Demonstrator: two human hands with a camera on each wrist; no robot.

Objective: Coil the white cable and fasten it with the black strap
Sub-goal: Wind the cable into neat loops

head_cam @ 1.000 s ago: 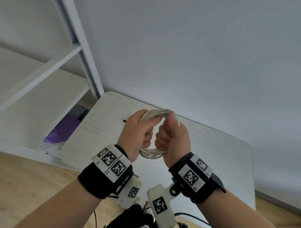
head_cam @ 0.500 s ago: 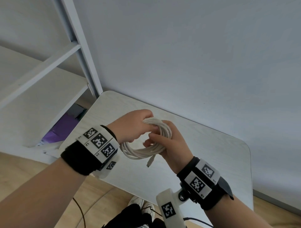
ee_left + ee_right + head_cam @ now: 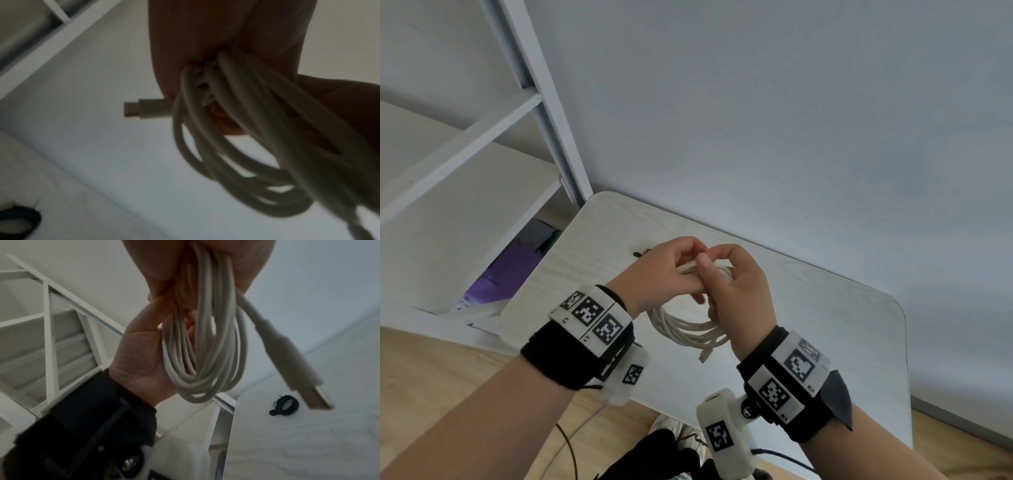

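Note:
The white cable (image 3: 688, 330) is wound into a coil of several loops and hangs over the pale table (image 3: 825, 342). My left hand (image 3: 671, 270) and right hand (image 3: 736, 284) meet at the top of the coil, and both grip the bundled loops. One plug (image 3: 703, 356) dangles free below the coil. The wrist views show the coil (image 3: 236, 146) (image 3: 205, 345), a small plug (image 3: 144, 108) and a larger plug (image 3: 298, 369). The black strap (image 3: 284, 404) lies rolled in a ring on the table, apart from the hands. In the head view the strap (image 3: 639, 254) peeks out behind my left hand.
A white shelf frame (image 3: 534, 102) stands at the left, right beside the table's far left corner. A purple item (image 3: 506, 270) lies under it. A plain wall backs the table. Wooden floor (image 3: 431, 394) and shoes (image 3: 671, 431) show below the near edge.
The coil was turned from upright to flat and now hangs below both hands. My left hand came back from the side to grip the top of the coil beside the right hand.

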